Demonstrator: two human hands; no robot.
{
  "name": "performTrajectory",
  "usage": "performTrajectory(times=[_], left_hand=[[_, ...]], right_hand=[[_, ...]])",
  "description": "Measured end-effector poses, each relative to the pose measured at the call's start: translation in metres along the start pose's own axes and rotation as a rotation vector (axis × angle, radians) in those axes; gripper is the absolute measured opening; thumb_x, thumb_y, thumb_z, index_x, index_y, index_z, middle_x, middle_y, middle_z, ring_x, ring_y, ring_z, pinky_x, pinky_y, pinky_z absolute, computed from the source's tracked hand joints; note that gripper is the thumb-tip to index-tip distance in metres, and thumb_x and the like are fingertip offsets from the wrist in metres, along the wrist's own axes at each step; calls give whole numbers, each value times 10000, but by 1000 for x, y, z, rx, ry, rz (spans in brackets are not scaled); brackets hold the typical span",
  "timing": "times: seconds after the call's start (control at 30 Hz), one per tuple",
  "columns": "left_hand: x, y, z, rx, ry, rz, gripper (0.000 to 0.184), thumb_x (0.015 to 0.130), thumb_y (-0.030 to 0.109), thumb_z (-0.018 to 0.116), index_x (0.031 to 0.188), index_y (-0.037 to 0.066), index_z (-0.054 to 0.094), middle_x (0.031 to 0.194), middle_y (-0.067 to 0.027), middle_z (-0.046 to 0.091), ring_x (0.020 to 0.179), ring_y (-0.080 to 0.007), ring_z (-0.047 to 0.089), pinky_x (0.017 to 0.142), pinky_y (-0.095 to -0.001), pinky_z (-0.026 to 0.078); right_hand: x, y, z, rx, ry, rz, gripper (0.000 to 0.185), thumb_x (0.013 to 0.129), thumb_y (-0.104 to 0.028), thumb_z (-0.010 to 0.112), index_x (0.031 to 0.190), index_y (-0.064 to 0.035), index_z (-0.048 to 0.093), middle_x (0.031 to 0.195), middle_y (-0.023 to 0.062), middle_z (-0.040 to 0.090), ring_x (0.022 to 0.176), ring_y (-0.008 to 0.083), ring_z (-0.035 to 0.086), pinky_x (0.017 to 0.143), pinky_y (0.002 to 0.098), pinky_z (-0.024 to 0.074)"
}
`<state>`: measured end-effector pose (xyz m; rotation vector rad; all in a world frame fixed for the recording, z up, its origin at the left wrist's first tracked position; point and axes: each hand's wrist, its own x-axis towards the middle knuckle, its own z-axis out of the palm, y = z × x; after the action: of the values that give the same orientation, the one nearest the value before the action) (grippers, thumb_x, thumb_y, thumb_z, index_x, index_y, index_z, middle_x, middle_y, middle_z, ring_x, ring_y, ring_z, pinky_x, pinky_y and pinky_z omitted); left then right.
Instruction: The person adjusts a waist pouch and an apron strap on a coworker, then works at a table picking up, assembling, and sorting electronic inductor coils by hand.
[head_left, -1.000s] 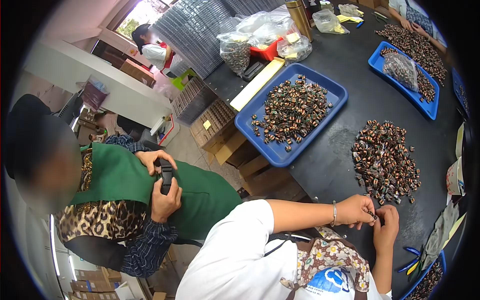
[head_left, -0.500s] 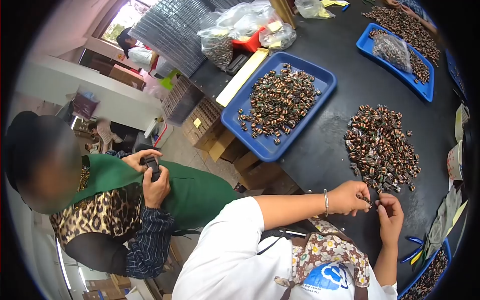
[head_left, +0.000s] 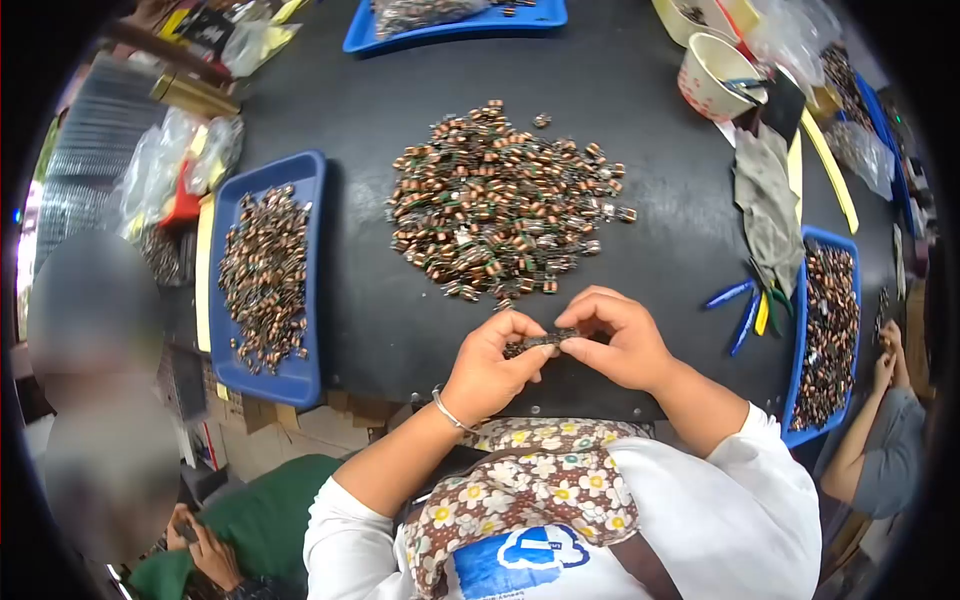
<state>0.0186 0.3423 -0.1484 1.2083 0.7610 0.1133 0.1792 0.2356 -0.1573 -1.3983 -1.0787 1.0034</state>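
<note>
Between both hands, just in front of the pile, is a short row of small dark coil components (head_left: 541,343). My left hand (head_left: 492,368), with a metal bangle at the wrist, pinches the row's left end between thumb and fingers. My right hand (head_left: 622,342) grips the other end, its thumb and index finger pressed together. Beyond the hands a large heap of loose copper-wound coils (head_left: 500,200) lies on the black table (head_left: 360,120). Fingers partly cover the held row, so its exact make-up is hard to see.
Left stands a blue tray (head_left: 316,260) of coils; right, another blue tray (head_left: 798,370). Blue-handled tools (head_left: 743,322), a grey cloth (head_left: 765,195) and a paper cup (head_left: 700,85) lie right. A person in green (head_left: 270,520) stands lower left; another person's arm (head_left: 855,440) shows at right.
The view has swung right and levelled, so the heap now sits centrally ahead of me. My hands have come together on the row of coils, which now shows more plainly.
</note>
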Motion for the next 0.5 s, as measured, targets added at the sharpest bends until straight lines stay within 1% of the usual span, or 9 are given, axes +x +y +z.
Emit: performTrajectory(times=[0.17, 0.23, 0.33, 0.5], left_hand=[[1, 1, 1, -13, -4, 12, 117, 824, 24, 604, 906, 23, 520, 786, -66, 613, 543, -51, 528, 413, -161, 382], [0, 0, 2, -34, 14, -20, 140, 812, 38, 631, 903, 31, 526, 749, -19, 586, 565, -38, 532, 439, -167, 383], [-1, -1, 1, -69, -9, -33, 140, 814, 43, 633, 902, 35, 525, 750, -19, 588, 558, -32, 529, 428, -161, 379], [-2, -3, 0, -63, -18, -32, 144, 818, 56, 638, 909, 39, 528, 738, -16, 585, 545, -26, 521, 416, -156, 370]], right_hand=[[1, -2, -3, -36, -13, 18, 196, 752, -28, 656, 944, -26, 615, 867, 45, 569, 751, 102, 557, 657, 231, 472], [1, -2, -2, -31, -17, 7, 198, 748, -29, 660, 942, -25, 622, 864, 46, 571, 739, 101, 562, 660, 231, 476], [0, -1, 0, -4, -11, 38, 195, 743, -34, 666, 934, -25, 629, 863, 48, 575, 723, 101, 564, 656, 230, 476], [-2, -3, 1, -12, -12, 33, 193, 739, -39, 673, 927, -25, 632, 861, 47, 578, 708, 100, 565, 649, 229, 476]])
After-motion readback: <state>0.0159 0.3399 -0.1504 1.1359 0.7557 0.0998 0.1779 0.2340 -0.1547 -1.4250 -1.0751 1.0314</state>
